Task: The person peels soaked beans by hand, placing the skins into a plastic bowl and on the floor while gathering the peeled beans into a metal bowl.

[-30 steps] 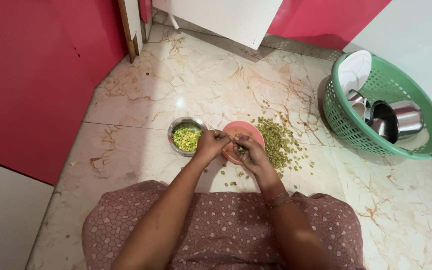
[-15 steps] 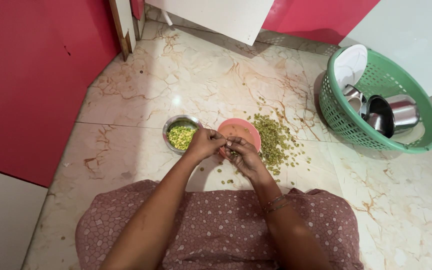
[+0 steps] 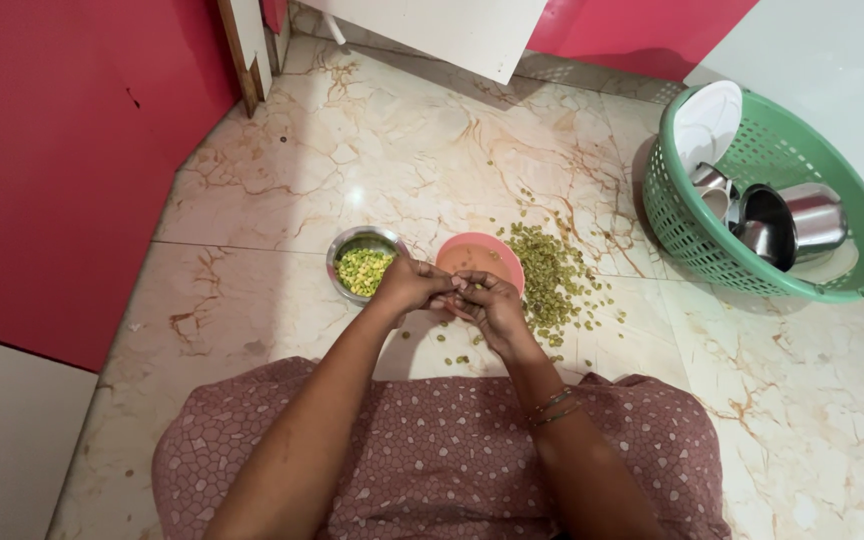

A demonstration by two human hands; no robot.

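In the head view, your left hand [image 3: 414, 283] and right hand [image 3: 492, 305] are meeting fingertip to fingertip over the pink bowl [image 3: 479, 260], pinching something small between them, probably a green pod; your fingers are hiding it. It is likely light, soft and slippery, so grip its ends. The steel bowl [image 3: 362, 268] of shelled bits is sitting at 9 o'clock, the pod pile [image 3: 550, 283] at 3 o'clock.

Both forearms extend forward and converge at the midline. Left hand [image 3: 414, 283] and right hand [image 3: 492, 305] meet fingertip to fingertip, fingers curled in a pinch. Thin bangles [image 3: 555, 405] encircle the right wrist, well behind the pinch.
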